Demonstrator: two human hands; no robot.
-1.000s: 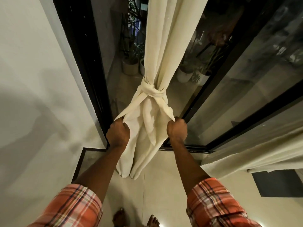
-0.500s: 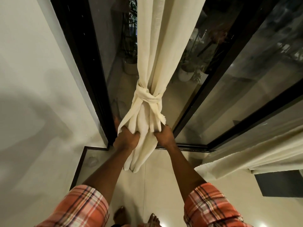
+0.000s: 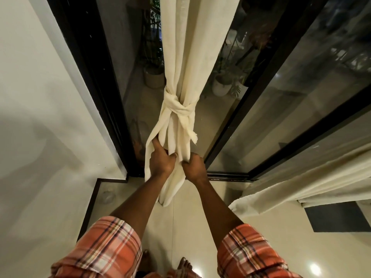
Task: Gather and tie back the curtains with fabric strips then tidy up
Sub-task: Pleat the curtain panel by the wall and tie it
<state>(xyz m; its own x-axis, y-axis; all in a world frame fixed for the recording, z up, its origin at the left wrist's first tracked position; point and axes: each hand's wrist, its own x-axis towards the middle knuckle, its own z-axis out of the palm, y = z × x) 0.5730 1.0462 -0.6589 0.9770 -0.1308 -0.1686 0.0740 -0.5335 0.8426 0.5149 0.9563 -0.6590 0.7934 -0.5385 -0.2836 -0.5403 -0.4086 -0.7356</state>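
Since a second ago, both hands have been brought inward from their wide-apart pull and now meet just below the knot. The cream curtain is seen gathered into a narrow column in front of the dark glass door, bound by a knotted fabric strip. The left hand is closed around the strip's left tail and the curtain folds; the right hand is clenched on the folds beside it, knuckles touching. The strip's frayed right tail is left hanging free. A second curtain is draped at the right.
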